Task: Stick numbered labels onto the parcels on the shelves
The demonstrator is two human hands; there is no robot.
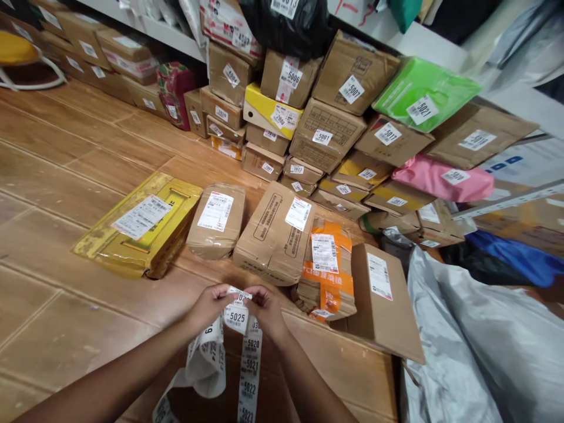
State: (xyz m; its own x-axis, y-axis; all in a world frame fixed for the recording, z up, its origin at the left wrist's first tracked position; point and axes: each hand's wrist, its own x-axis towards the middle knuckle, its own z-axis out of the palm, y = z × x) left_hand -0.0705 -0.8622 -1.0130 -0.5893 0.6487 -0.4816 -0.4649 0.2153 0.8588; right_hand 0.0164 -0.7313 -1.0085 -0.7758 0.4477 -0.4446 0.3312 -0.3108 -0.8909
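A long strip of printed number labels (pixel 249 367) hangs from my two hands, with one label reading 5025 facing me. My left hand (pixel 212 304) pinches the strip's upper left part. Close beside it, my right hand (pixel 263 308) pinches the upper right part. Part of the strip curls loosely below my left hand. Just beyond my hands, a row of parcels lies on the floor: a yellow box (pixel 145 226), a small brown box (pixel 217 220), a larger brown box (pixel 275 232), an orange-taped parcel (pixel 328 282) and a tilted cardboard box (pixel 388 294).
Numbered cartons are stacked along the shelf, among them a green parcel (pixel 440 88) and a pink parcel (pixel 440 176). Large grey bags (pixel 497 335) bulge at the right. A yellow-topped stool (pixel 17 50) stands far left on the wooden floor (pixel 53 176).
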